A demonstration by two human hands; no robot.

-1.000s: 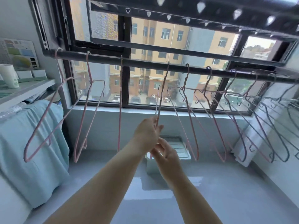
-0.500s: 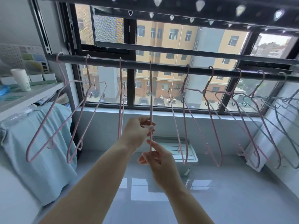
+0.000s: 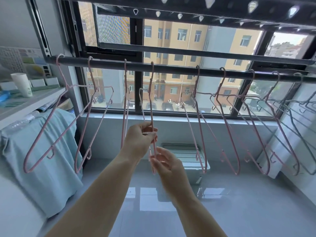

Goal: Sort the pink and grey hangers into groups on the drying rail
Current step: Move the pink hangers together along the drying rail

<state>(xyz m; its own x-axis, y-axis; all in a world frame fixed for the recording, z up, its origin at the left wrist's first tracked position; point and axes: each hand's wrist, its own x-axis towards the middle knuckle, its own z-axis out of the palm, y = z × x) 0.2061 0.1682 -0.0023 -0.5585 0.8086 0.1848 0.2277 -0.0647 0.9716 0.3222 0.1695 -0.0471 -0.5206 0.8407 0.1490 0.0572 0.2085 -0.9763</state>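
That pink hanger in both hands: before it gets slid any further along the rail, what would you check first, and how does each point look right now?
1. Hook over the drying rail: ok, the held pink hanger hangs from it.
2. Grip: ok, the left hand pinches the hanger partway down and the right hand holds its lower end.
3. Room to the left: ok, a small gap to the next pink hanger.
4. Tangling with neighbours: ok, its wire touches no other hanger.
5. Pinks grouped: ok so far, the hangers left of it are pink.
6. Greys grouped: cannot tell, the grey hangers at the far right overlap pink ones.
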